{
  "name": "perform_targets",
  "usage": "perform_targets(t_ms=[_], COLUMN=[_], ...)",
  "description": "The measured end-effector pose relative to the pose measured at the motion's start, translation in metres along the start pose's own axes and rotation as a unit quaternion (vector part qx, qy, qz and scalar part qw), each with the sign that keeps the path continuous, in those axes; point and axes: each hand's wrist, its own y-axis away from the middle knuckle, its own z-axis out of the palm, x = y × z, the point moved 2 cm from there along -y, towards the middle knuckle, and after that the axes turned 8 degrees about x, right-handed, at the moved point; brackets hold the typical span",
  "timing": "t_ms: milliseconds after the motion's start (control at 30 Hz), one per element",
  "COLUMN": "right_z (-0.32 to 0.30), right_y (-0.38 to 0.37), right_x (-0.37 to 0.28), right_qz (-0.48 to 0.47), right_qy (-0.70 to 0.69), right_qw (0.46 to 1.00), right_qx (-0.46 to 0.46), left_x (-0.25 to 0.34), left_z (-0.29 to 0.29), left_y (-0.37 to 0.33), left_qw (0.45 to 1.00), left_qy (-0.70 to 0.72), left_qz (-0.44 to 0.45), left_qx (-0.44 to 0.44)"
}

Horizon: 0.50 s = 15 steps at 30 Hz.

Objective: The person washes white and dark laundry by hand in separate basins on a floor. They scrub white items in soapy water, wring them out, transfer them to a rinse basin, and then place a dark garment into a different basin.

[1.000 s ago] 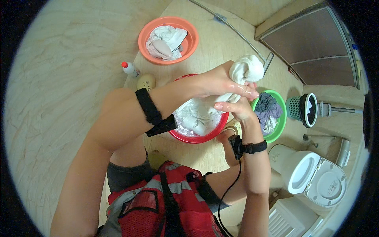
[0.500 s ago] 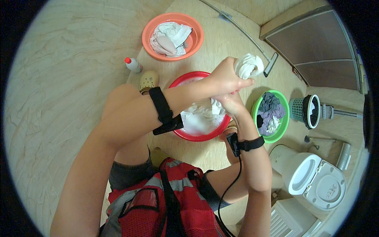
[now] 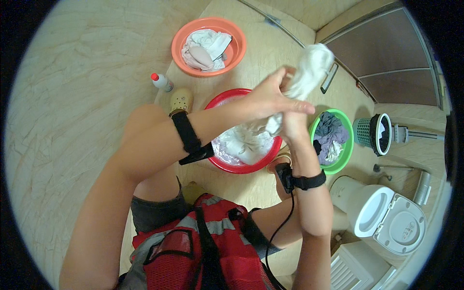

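A white wet cloth (image 3: 311, 70), bunched and twisted, rises above both my hands. My left hand (image 3: 273, 99) is loosely round it, with the thumb stretched out and the fingers curled at its far side. Just below, my right hand (image 3: 294, 126) grips the cloth; its fingers are largely hidden by the left hand. A lower part of the white fabric hangs beside the right hand, over the red basin (image 3: 241, 170). More white fabric (image 3: 244, 145) lies in sudsy water in that basin, partly covered by my left forearm.
An orange basin (image 3: 179, 60) with white and pale pink clothes stands at the far left, near a white bottle with a red cap (image 3: 162, 82). To the right are a green basin (image 3: 349, 123) of dark and light clothes, a bin (image 3: 366, 133), a toilet (image 3: 369, 215) and a floor squeegee (image 3: 330, 79).
The cloth's upper end has swung farther away and stretched longer. My left hand has loosened and shifted slightly back, its fingers spreading. More white fabric shows in the red basin.
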Motion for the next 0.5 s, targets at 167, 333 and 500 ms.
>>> perform_targets(t_ms=[167,333,500], right_z=[-0.006,0.005,-0.007], right_y=[0.008,0.010,0.006], right_x=[-0.059,-0.072,-0.066], right_qz=[0.101,-0.005,0.001], right_qy=[-0.110,-0.151,-0.074], right_qw=[0.982,0.982,0.980], right_qx=[-0.114,-0.110,-0.182], left_x=[0.001,0.013,0.014], left_z=[0.004,0.013,0.013], left_y=[0.008,0.012,0.010], left_qw=[0.982,0.982,0.964], left_qy=[0.089,0.035,-0.075], left_qz=[-0.052,-0.123,-0.141], left_qx=[-0.156,-0.142,-0.213])
